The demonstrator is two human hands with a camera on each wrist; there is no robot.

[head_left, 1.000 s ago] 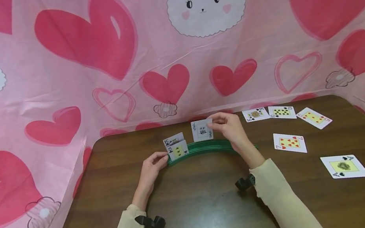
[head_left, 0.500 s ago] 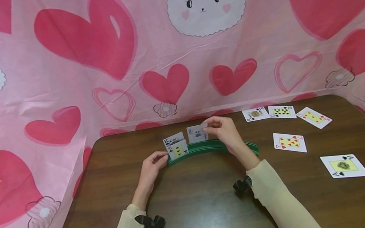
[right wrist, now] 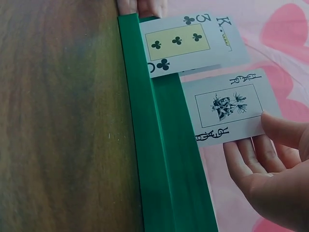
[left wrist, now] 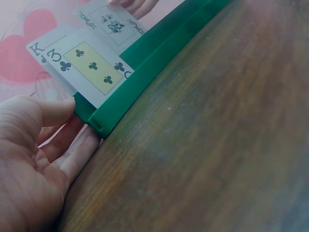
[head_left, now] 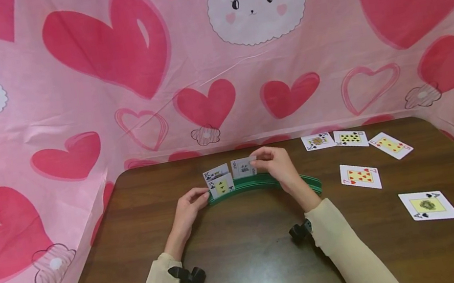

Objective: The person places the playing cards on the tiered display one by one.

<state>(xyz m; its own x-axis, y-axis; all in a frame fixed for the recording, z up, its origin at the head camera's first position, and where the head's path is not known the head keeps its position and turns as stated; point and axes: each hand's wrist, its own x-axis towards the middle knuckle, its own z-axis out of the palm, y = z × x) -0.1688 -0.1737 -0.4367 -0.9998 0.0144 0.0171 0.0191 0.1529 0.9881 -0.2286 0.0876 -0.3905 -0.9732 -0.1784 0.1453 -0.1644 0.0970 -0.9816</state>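
A curved green card holder [head_left: 256, 184] stands on the table. My left hand [head_left: 187, 213] grips its left end between thumb and fingers. Upright in the front slot at that end is a three of clubs [left wrist: 91, 67], and a king of clubs [head_left: 216, 170] shows behind it, partly covered. My right hand [head_left: 277, 165] pinches a black-and-white joker [right wrist: 227, 107] by its right side, thumb on the face and fingers behind. The joker stands upright at the holder's back row, right of the king, its lower edge hidden by the green wall.
Face up on the right of the brown table [head_left: 240, 278] lie a king of spades [head_left: 318, 142], a ten of spades [head_left: 350, 139], a five of diamonds [head_left: 390, 145], a seven of hearts [head_left: 360, 177] and an ace of spades [head_left: 429, 206]. A pink heart-patterned cloth [head_left: 197, 67] hangs behind.
My right hand has brought the joker left and down to the holder's back row, near the king. My left hand has stayed at the holder's end.
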